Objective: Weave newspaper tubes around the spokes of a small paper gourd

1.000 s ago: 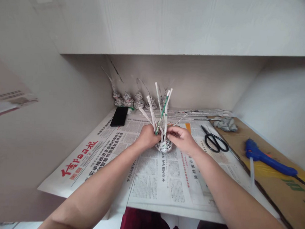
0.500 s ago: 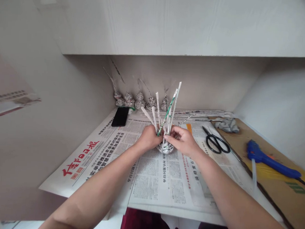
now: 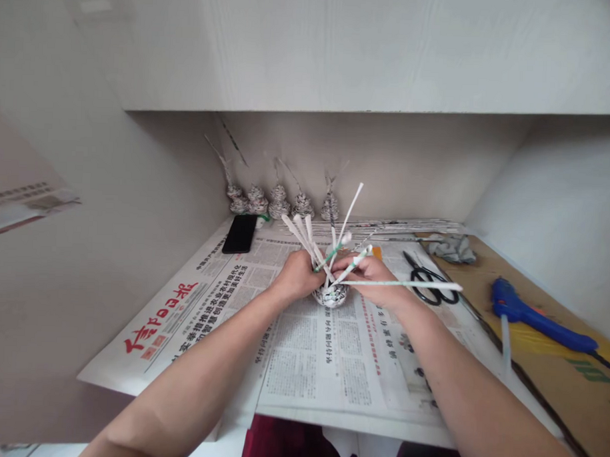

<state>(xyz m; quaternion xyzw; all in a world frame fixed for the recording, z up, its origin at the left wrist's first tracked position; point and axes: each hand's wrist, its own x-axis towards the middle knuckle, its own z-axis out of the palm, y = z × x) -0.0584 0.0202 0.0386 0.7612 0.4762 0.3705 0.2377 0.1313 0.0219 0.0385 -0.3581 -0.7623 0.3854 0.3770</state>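
A small round piece woven from rolled newspaper [image 3: 331,296] sits on the newspaper sheets, with several paper sticks fanning up out of it. One long paper stick [image 3: 408,284] lies out to the right, over my right hand and wrist. My left hand [image 3: 298,273] is closed around the left side of the woven piece and the bases of its sticks. At the right side, my right hand [image 3: 371,274] has its fingers bent in among the sticks; its fingertips are partly hidden behind them.
Several finished woven paper gourds [image 3: 280,204] stand along the back wall. A black phone [image 3: 240,233] lies at left, and a bundle of paper sticks [image 3: 400,227] lies behind. Black scissors [image 3: 430,279], a crumpled cloth [image 3: 453,249] and a blue glue gun [image 3: 542,320] on cardboard are at right.
The upright sticks on the right have tilted and spread, one now lying nearly flat to the right. My right hand has shifted behind the sticks; my left hand stays in place.
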